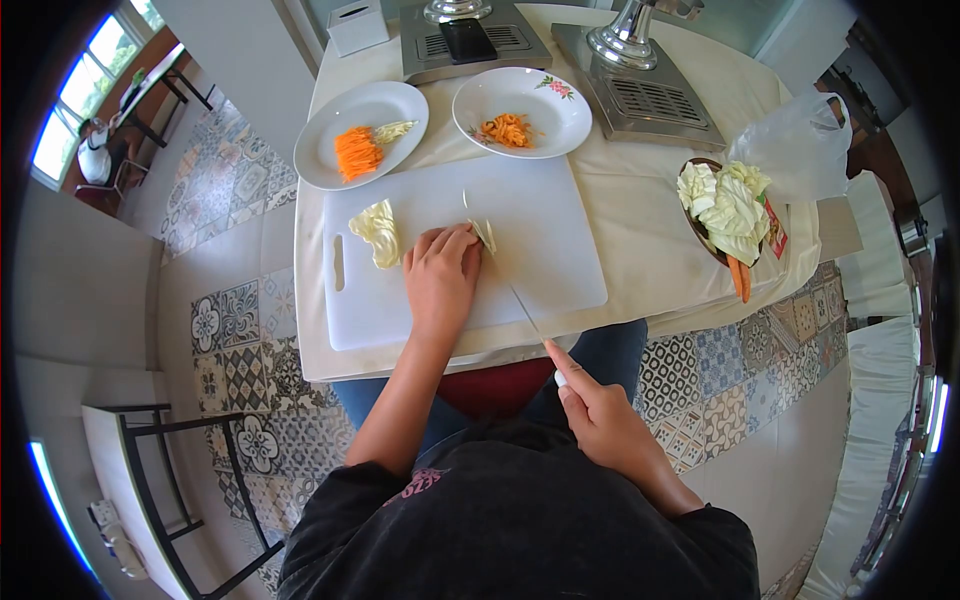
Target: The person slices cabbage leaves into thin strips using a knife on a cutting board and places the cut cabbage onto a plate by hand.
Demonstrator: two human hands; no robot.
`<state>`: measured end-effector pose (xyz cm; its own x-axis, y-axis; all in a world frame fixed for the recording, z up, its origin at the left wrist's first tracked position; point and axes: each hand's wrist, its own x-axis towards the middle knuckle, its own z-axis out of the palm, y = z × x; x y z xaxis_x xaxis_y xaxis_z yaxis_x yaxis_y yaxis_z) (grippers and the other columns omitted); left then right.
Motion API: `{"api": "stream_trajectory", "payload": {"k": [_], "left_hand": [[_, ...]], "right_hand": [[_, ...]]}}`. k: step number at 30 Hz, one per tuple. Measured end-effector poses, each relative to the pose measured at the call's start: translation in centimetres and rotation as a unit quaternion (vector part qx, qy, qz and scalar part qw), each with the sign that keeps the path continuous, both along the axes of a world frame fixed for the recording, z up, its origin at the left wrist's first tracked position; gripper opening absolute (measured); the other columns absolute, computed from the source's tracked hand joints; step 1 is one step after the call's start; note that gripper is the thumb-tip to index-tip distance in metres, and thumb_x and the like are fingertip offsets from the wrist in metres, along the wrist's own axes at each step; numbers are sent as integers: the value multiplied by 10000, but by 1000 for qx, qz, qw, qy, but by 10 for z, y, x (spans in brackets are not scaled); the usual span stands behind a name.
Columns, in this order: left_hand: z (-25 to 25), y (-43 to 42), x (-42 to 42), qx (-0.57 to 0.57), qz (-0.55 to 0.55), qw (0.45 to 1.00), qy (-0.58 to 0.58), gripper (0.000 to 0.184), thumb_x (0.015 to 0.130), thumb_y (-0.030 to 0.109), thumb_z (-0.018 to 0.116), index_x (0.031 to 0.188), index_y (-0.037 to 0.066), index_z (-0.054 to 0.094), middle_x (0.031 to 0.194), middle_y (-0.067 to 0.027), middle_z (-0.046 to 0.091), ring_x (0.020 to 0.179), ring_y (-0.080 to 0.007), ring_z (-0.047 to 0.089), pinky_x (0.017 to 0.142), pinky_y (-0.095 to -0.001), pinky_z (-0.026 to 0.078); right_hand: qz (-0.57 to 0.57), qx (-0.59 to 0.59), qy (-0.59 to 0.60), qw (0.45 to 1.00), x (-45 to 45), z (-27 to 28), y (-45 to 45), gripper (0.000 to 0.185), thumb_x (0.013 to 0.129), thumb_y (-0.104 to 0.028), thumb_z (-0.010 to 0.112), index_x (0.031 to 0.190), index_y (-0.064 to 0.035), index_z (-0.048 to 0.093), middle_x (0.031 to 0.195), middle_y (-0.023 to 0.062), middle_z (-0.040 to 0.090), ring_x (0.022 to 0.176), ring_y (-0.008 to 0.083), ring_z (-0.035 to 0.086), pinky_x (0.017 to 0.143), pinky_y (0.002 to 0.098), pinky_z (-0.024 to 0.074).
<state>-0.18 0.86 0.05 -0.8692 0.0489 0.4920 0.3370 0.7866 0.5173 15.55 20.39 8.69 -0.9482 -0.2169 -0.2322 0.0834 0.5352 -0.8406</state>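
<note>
Head view: the right hand has its grip closed round a knife, blade tip by cabbage strips on the cutting board. The left hand rests palm down beside them, fingers bent; I cannot tell whether its grip holds anything beneath. Left lies a cabbage leaf; beyond, on the worktop, a plain plate and a floral plate bear carrot shreds.

Seemingly a restaurant dining room, given the draped table and drip-grated metal stands.
</note>
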Motion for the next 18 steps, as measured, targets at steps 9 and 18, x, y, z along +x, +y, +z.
{"api": "stream_trajectory", "payload": {"k": [9,18], "left_hand": [[1,1,0,0,2,1000,-1,76,877,116,692,946,83,682,1118,-24,735,1096,-264,627,913,-432,443],[0,-1,0,-4,2,1000,7,71,878,137,685,928,87,686,1103,-20,737,1089,-265,630,913,-429,444]], "right_hand": [[-5,-17,44,999,-14,-17,-13,550,1010,-93,492,1545,-106,365,928,294,681,805,459,662,760,478,526],[-7,2,42,999,-30,-14,-16,539,998,-93,501,1526,-113,395,861,275,666,764,453,648,709,498,494]]}}
